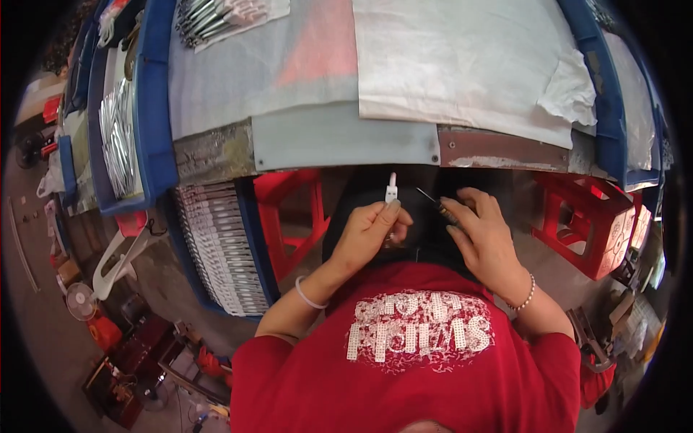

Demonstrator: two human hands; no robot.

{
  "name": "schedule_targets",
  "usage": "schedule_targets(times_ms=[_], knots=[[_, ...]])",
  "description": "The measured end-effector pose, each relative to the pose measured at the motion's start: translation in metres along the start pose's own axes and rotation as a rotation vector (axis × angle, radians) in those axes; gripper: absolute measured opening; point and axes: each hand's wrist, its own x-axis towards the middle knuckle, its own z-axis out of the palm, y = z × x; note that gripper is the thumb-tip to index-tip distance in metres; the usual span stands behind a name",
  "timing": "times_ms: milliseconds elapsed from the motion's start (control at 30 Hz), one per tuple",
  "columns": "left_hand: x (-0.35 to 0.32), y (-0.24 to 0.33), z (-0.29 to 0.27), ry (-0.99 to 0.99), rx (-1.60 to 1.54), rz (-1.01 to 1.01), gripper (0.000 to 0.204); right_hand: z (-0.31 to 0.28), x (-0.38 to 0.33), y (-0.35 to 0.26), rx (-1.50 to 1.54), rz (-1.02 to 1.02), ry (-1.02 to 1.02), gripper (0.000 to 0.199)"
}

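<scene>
My left hand (367, 235) is closed around a small white pen-like piece (391, 192) with a pinkish tip, which points up toward the table edge. The thumb presses on its side and hides its lower end. To the right, my right hand (485, 237) is closed with bent fingers on a thin pointed metal tool (425, 194). The tool's tip points up and left, toward the white piece but apart from it. The fingers cover most of its handle, so its exact kind is unclear. Both hands are over my lap, just below the table edge.
Pale sheets (462, 65) cover the table, with silvery rods (216, 20) at its far left. Blue bins (155, 108) flank it; one holds silvery sticks (115, 137). A bin of packed white pieces (220, 245) is left of my lap. Red stools (588, 224) stand on both sides.
</scene>
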Motion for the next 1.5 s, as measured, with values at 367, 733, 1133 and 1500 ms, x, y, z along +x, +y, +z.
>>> schedule_targets(times_ms=[367,733,1133,1500], knots=[[-0.015,0.018,0.01,-0.035,0.14,-0.012,0.02,0.071,-0.002,-0.006,1.093,0.583,-0.327,0.011],[-0.019,0.015,0.026,0.127,0.632,0.458,0.017,0.064,-0.003,0.0,0.997,0.531,-0.391,0.013],[-0.024,0.009,0.016,0.107,0.608,0.461,0.016,0.061,0.002,-0.008,0.961,0.629,-0.469,0.016],[-0.023,0.006,0.014,0.072,0.593,0.484,0.016,0.058,0.004,-0.009,0.99,0.724,-0.534,0.024]])
